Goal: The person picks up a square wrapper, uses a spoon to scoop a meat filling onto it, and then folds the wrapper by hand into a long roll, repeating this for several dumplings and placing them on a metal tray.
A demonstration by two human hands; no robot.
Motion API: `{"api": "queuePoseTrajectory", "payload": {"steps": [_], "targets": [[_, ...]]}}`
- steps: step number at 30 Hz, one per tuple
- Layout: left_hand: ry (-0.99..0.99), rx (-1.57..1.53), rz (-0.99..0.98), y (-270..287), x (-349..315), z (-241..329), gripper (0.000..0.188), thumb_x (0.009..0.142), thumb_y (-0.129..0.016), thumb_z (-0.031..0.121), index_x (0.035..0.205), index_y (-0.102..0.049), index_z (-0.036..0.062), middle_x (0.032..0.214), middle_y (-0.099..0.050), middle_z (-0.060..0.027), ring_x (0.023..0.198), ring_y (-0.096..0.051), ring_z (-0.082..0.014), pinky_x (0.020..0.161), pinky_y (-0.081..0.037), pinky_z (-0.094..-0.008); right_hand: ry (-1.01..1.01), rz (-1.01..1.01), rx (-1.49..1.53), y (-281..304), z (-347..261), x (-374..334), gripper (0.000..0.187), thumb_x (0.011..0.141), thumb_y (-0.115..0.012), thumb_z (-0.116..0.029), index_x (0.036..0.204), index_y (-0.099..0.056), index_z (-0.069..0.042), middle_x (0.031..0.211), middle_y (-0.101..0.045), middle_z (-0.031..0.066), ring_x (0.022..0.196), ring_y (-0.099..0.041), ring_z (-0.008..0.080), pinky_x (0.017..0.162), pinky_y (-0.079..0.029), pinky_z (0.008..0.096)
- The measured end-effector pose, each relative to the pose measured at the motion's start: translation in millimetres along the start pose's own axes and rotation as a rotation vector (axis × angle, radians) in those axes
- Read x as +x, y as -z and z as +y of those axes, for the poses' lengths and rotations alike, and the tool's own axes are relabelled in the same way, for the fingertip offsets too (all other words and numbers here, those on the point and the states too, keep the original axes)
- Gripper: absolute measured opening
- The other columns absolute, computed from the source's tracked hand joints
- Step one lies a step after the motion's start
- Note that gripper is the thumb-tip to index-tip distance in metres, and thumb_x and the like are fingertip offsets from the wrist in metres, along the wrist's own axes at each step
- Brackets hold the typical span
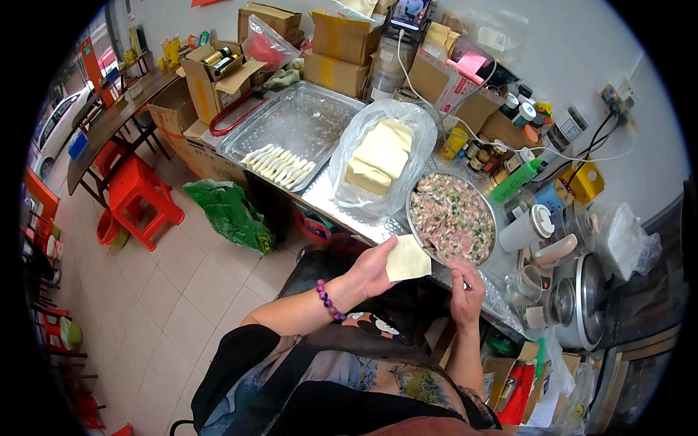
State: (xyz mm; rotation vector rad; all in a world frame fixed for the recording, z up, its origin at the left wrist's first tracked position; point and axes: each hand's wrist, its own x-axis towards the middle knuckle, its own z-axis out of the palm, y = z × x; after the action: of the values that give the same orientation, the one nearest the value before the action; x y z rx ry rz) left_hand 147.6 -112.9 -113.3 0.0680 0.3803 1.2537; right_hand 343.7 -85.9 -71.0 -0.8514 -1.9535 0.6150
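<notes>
My left hand holds a square, pale yellow dough wrapper just in front of the worktop. Closed fingers of my right hand are at the near rim of a round metal bowl, pinching something thin, mostly hidden. Minced meat filling with green bits fills that bowl. Behind and left of it, a stack of square wrappers lies in a clear plastic bag. Farther left stands a metal tray, with a row of folded, filled wrappers along its near edge.
Jars and a green bottle crowd the right side near a white cup and a lidded pot. Cardboard boxes and a phone stand at the back. A green bag and red stool are on the floor.
</notes>
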Motion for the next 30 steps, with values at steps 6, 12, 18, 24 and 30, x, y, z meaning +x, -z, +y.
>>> {"api": "queuePoseTrajectory", "payload": {"steps": [6,12,18,24,30], "targets": [[-0.048,-0.026,0.076,0,-1,0,0.044,0.098,-0.026,0.029,0.126,-0.039,-0.0004,0.125,-0.048,-0.0148,0.115,-0.049,-0.0277,0.099,-0.038,-0.0414,0.084,0.094,-0.021,-6,4,17,0.011,0.084,-0.054,-0.002,0.090,-0.063,0.002,0.091,-0.062,0.0131,0.089,-0.057,0.0267,0.086,-0.042,0.0352],[-0.023,-0.013,0.048,-8,-6,1,0.040,0.097,-0.027,0.026,0.124,-0.041,-0.0009,0.120,-0.052,-0.0151,0.109,-0.053,-0.0276,0.095,-0.042,-0.0420,0.270,-0.028,-0.279,-12,1,34,0.013,0.082,-0.056,-0.002,0.092,-0.063,0.001,0.091,-0.062,0.0132,0.091,-0.057,0.0277,0.086,-0.042,0.0358],[-0.065,-0.019,0.084,-3,1,1,0.041,0.097,-0.027,0.026,0.125,-0.041,-0.0002,0.120,-0.052,-0.0141,0.109,-0.053,-0.0284,0.095,-0.041,-0.0428,0.111,-0.114,-0.112,0,4,30,0.012,0.082,-0.056,-0.003,0.090,-0.064,0.000,0.091,-0.063,0.0132,0.090,-0.058,0.0272,0.083,-0.043,0.0335],[-0.094,-0.047,0.108,-7,-4,1,0.046,0.098,-0.026,0.031,0.127,-0.038,-0.0026,0.126,-0.048,-0.0154,0.115,-0.048,-0.0293,0.099,-0.037,-0.0423,-0.070,-0.137,0.071,11,8,21,0.013,0.086,-0.054,-0.007,0.089,-0.065,0.001,0.092,-0.064,0.0114,0.090,-0.059,0.0227,0.083,-0.043,0.0312],[-0.053,-0.024,0.091,-10,-6,-1,0.045,0.097,-0.029,0.031,0.128,-0.035,-0.0022,0.128,-0.046,-0.0155,0.116,-0.047,-0.0291,0.100,-0.037,-0.0422,-0.099,-0.054,0.171,14,20,14,0.015,0.087,-0.053,-0.008,0.090,-0.064,0.002,0.092,-0.063,0.0103,0.091,-0.057,0.0203,0.084,-0.042,0.0303]]}}
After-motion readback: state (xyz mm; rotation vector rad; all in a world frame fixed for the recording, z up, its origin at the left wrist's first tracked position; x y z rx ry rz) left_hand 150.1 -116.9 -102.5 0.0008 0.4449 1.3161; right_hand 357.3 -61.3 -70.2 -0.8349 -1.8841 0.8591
